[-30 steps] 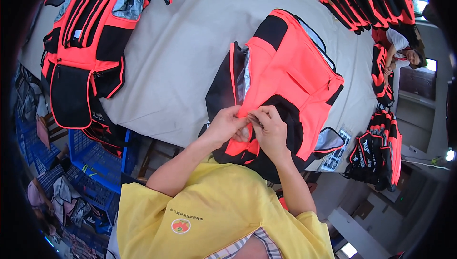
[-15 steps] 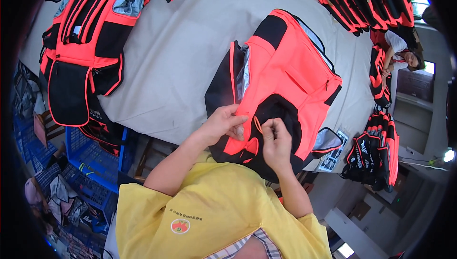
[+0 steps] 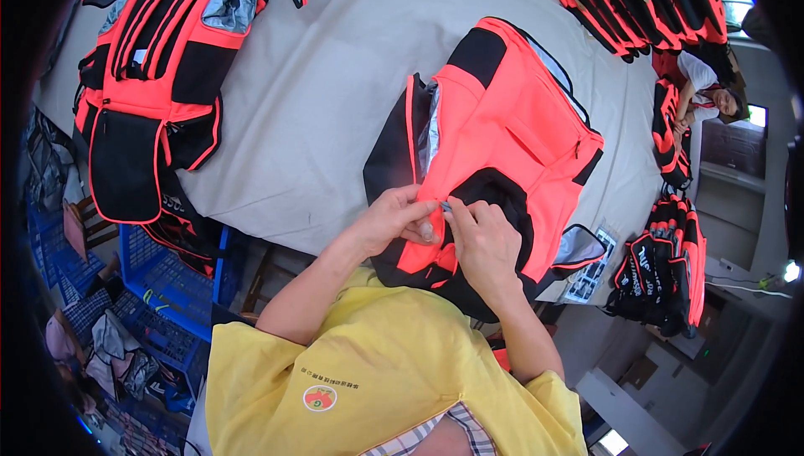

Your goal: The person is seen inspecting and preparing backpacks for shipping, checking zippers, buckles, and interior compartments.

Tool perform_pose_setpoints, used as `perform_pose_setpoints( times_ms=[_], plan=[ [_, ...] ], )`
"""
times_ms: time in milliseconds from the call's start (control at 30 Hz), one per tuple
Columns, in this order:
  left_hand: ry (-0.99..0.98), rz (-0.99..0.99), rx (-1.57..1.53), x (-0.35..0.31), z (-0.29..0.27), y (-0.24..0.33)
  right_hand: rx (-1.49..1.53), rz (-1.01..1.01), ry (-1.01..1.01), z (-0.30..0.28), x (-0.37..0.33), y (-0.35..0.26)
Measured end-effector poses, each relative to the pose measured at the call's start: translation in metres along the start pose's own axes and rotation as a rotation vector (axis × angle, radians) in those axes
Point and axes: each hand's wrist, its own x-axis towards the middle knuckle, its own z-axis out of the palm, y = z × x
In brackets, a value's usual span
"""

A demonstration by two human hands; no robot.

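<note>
An orange-red and black backpack [image 3: 536, 133] with silvery lining lies on the cloth-covered table, its near end against my body. Close to its left edge, my left hand [image 3: 398, 221] pinches a fold of the orange fabric between thumb and fingers. My right hand [image 3: 484, 247] is closed just beside it, over the black patch [image 3: 502, 192]. A tiny greyish piece [image 3: 446, 205] shows at its fingertips; what it is cannot be made out. The two hands' fingertips almost meet there.
A similar backpack [image 3: 159, 96] lies at the left. Stacked backpacks [image 3: 641, 4] fill the far right, with more [image 3: 662, 267] at the right edge. Blue crates [image 3: 172, 267] stand below the table's left side. Another person [image 3: 703, 92] is beyond the right edge.
My right hand has moved left and turned, bringing its fingertips to my left hand's. The orange loop beside it no longer shows. My left hand stays on the fabric.
</note>
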Motion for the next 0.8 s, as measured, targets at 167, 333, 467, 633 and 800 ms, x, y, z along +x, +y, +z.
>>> perform_pose_setpoints(
  times_ms=[167, 333, 467, 633, 800],
  plan=[
    [0.070, 0.017, 0.013, 0.003, 0.005, -0.004, -0.067, -0.092, -0.008, -0.002, 0.007, 0.004],
    [0.139, 0.064, -0.007, 0.005, 0.013, -0.009, -0.095, -0.108, -0.021, -0.003, 0.008, 0.004],
    [0.171, 0.082, 0.017, 0.006, 0.018, -0.008, -0.101, -0.114, -0.038, -0.002, 0.009, 0.005],
    [0.201, 0.080, 0.043, 0.005, 0.022, -0.006, -0.125, -0.115, -0.062, -0.004, 0.010, 0.004],
    [0.209, 0.090, 0.047, 0.002, 0.028, -0.001, -0.155, -0.120, -0.085, -0.005, 0.012, 0.004]
  ],
)
